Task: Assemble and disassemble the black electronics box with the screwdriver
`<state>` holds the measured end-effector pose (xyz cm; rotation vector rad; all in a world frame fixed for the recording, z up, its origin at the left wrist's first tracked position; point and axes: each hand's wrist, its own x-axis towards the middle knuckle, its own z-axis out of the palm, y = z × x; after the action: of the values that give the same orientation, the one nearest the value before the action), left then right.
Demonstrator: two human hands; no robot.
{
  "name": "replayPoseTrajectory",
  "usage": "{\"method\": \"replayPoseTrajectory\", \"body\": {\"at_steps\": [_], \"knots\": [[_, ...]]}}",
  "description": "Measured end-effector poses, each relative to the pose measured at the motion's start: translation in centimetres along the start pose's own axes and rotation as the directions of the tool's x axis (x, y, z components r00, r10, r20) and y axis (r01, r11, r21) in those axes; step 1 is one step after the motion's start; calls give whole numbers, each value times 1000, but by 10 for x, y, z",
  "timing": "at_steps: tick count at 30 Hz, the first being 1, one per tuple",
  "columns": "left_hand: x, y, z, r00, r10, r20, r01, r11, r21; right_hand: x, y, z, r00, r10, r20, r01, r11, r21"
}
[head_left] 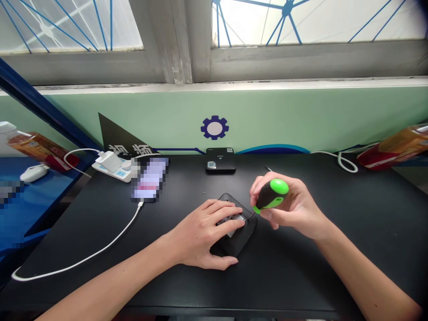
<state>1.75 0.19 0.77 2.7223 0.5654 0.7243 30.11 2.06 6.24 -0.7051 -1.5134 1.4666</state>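
My left hand (210, 234) lies flat with fingers apart across a black, flat box-shaped device (245, 236) on the desk. A printed label (236, 225) shows between its fingers, and part of the device is hidden under the palm. In my closed right hand (294, 200) is a screwdriver (272, 196) with a black and green handle. It is tilted, its thin shaft running down to the device's right corner. Whether the tip sits in a screw I cannot tell. A tiny metal piece (204, 193), perhaps a screw, lies behind the left hand.
On the black desk (133, 276), another black box (220, 160) stands by the wall. A phone (150, 180) with a white cable (110, 245) lies left, near a power strip (112, 167). Drink bottles (43, 149) lean at both sides. A thin dark object (268, 168) lies behind the right hand.
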Motion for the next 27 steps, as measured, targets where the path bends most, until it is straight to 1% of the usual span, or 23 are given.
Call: {"method": "replayPoseTrajectory", "body": {"at_steps": [4,7,9,11,14,17,20,27], "knots": [[0,0,0,1000,4,-1,-4,1000,1,-2,2,-3,999,26,44,-27,999,43],[-1,0,1,1000,6,2,-6,1000,3,-4,5,-8,993,45,111,-52,997,55],[-1,-1,1,1000,1,2,-1,1000,1,-4,7,-11,987,40,158,-52,996,68],[-1,-1,2,1000,-4,3,4,1000,-4,-4,7,-11,983,24,180,-39,996,80],[-1,-1,2,1000,-4,1,4,1000,-10,-3,4,-8,989,37,141,-48,996,72],[-1,-1,2,1000,-1,-2,1,1000,-9,-2,2,-3,993,74,87,-84,990,114],[-2,-1,2,1000,-5,9,5,1000,-8,-1,2,-2,994,82,66,-91,987,135],[-2,-1,2,1000,-3,9,3,1000,-5,0,3,-6,999,14,33,-14,1000,-28]]}}
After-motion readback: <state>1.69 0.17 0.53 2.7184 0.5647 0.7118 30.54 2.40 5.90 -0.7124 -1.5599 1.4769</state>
